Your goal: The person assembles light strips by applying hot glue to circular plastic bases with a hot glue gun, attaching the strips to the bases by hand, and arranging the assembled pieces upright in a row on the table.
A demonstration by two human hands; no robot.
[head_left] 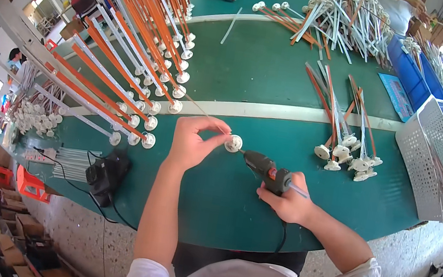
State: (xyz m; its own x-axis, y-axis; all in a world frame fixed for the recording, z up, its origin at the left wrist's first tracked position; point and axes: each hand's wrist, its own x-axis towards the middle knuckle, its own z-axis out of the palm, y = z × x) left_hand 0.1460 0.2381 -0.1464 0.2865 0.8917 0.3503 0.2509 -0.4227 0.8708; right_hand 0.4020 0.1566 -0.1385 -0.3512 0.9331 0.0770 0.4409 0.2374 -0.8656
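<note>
My left hand (191, 140) pinches a thin brown strip (198, 108) close to the small white round base (233, 144) at its end. The strip runs up and left from my fingers. My right hand (293, 203) is wrapped around a dark glue gun (261, 163), with a pale glue stick (298, 190) poking out of its back. The gun's nozzle points left and ends right beside the white base; whether they touch I cannot tell. Below the gun a black cord (282, 235) hangs past the table's front edge.
Rows of orange and white strips on white bases (148, 139) stand at the left. A black device (107, 176) with cords lies front left. Bundled strips (341, 149), a perforated grey basket (428, 165) and a blue bin (414, 73) sit at the right; a large pile (340, 27) lies far back.
</note>
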